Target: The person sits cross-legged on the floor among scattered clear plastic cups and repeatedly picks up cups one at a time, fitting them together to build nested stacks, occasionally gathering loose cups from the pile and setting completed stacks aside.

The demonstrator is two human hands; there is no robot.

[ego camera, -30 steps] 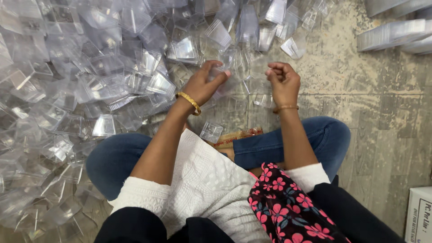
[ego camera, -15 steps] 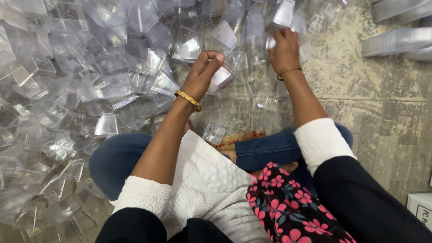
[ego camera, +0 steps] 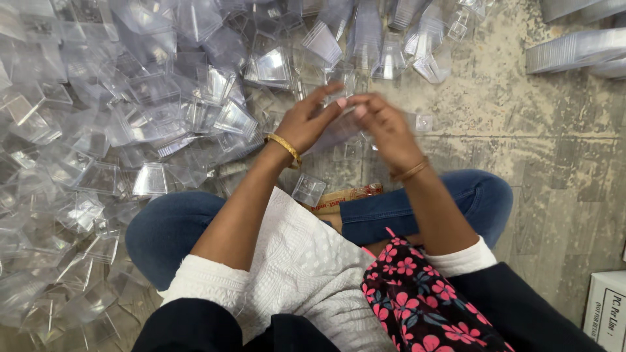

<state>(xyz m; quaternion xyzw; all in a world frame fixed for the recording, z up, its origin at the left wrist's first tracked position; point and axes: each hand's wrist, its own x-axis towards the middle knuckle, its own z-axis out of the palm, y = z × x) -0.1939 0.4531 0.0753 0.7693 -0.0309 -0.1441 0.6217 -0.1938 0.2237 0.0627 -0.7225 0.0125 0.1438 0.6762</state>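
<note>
My left hand (ego camera: 308, 120) and my right hand (ego camera: 386, 127) meet above my knees, fingertips touching. Between them they hold a stack of clear plastic cups (ego camera: 338, 130), blurred and lying slanted. A gold bangle sits on each wrist. Just beyond the hands spreads a big heap of clear square plastic cups (ego camera: 130, 111), covering the floor to the left and ahead. One loose clear cup (ego camera: 308, 190) lies by my left knee.
I sit cross-legged in blue jeans on a worn stone floor (ego camera: 521, 130). Long nested stacks of clear cups (ego camera: 574, 49) lie at the top right. A white cardboard box (ego camera: 606, 313) stands at the bottom right. A flat packet (ego camera: 345, 195) lies between my knees.
Both hands reached forward to the heap, then drew back together in front of me, now holding clear cups between them.
</note>
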